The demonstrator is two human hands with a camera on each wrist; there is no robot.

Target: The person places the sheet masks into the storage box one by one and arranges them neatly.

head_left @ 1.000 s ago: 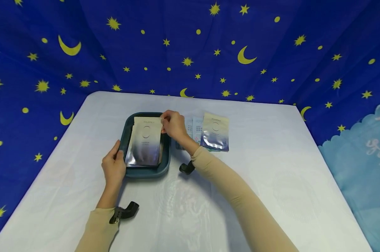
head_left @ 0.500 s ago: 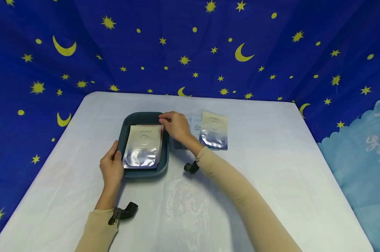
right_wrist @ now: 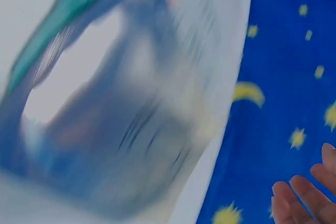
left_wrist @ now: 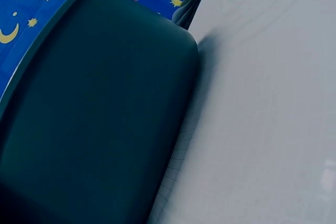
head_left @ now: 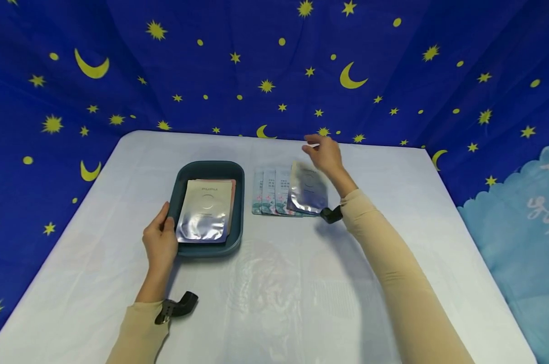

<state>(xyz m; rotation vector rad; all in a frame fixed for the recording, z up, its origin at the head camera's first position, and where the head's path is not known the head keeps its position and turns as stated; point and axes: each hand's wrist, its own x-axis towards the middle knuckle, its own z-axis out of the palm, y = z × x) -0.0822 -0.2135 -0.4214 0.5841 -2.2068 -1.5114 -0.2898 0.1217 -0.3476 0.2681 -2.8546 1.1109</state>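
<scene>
A dark teal tray [head_left: 213,251] stands left of centre on the table. Inside it lies a stack of flat sachets, topped by a cream-to-blue foil sachet [head_left: 206,202]. My left hand [head_left: 159,242] holds the tray's left side, thumb at the rim; the left wrist view shows mostly the tray's outer wall [left_wrist: 105,114]. Over the far end of another cream-to-blue sachet [head_left: 307,194] hovers my right hand [head_left: 325,154], fingers spread and holding nothing. That sachet lies at the right end of a row of light-blue sachets [head_left: 269,197], overlapping them. In the right wrist view it is blurred.
White cloth covers the table [head_left: 274,303]. Behind its far edge hangs a blue curtain [head_left: 238,65] with yellow moons and stars. On the right is a light-blue scalloped panel [head_left: 524,212]. Each wrist carries a black camera.
The cream-to-blue sachet my right hand pinched has settled onto the stack in the tray. That hand let go and moved right, over the row of sachets. My left hand stays on the tray.
</scene>
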